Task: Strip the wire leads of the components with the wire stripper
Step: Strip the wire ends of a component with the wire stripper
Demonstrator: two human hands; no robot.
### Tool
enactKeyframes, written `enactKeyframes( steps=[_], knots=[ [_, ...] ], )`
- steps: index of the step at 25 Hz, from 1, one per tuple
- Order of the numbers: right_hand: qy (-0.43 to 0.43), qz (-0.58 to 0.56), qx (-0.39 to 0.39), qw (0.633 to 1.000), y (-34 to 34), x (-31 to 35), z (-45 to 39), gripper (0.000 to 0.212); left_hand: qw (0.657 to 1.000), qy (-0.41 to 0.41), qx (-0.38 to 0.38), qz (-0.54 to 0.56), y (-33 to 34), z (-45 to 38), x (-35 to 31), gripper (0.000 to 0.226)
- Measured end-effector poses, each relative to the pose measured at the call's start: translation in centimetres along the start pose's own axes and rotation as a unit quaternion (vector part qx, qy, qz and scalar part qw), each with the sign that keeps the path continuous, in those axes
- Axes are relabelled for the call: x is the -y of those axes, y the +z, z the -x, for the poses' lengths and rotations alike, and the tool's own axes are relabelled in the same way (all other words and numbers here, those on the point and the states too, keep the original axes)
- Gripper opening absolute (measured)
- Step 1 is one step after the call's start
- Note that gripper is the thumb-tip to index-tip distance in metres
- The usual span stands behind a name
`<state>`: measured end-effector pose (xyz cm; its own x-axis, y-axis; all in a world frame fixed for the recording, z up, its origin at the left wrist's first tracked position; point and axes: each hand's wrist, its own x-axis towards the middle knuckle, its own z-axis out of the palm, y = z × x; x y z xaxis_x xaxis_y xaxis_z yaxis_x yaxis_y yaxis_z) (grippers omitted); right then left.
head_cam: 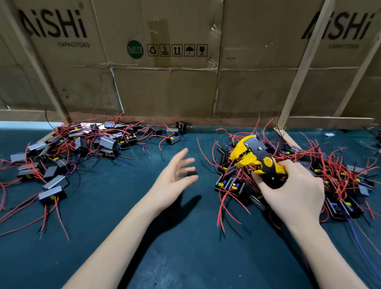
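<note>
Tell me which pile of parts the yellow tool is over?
The right pile: the right hand holds the stripper above it. The left pile lies apart, past the empty left hand.

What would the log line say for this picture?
right hand: grips wire stripper over right pile | left hand: open, empty, above mat | left pile: untouched

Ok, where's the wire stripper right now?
In the head view the yellow and black wire stripper is right of centre, held by the right hand above the right-hand pile of components.
</note>
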<state>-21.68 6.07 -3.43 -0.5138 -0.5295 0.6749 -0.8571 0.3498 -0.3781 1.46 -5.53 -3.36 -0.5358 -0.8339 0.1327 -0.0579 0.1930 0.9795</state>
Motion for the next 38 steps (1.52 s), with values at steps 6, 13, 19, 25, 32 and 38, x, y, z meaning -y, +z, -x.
enactKeyframes(
  steps=[6,13,19,25,32,38],
  knots=[
    [0.027,-0.203,0.017,0.979,-1.5,1.1,0.1,0.031,0.865,0.059,-0.375,-0.327,-9.4,-1.5,1.6,0.053],
    [0.135,-0.709,0.420,0.551,-3.5,3.1,0.0,0.050,0.938,-0.012,-0.324,-0.124,-13.1,-2.6,4.1,0.075],
    [0.132,-0.682,0.590,0.413,-2.9,4.2,1.0,0.055,0.891,-0.015,-0.272,-0.363,-12.9,-2.8,4.7,0.062],
    [0.207,-0.573,0.429,0.667,-1.4,3.9,0.9,0.048,0.801,-0.060,-0.373,-0.464,-12.8,-1.7,3.3,0.040],
    [0.169,-0.515,0.289,0.789,-1.6,2.5,0.4,0.047,0.780,-0.122,-0.259,-0.557,-12.8,-1.3,3.4,0.048],
    [0.088,-0.532,0.412,0.734,-1.8,3.5,1.3,0.048,0.819,-0.092,-0.322,-0.466,-12.1,-0.8,2.4,0.018]
  ],
)
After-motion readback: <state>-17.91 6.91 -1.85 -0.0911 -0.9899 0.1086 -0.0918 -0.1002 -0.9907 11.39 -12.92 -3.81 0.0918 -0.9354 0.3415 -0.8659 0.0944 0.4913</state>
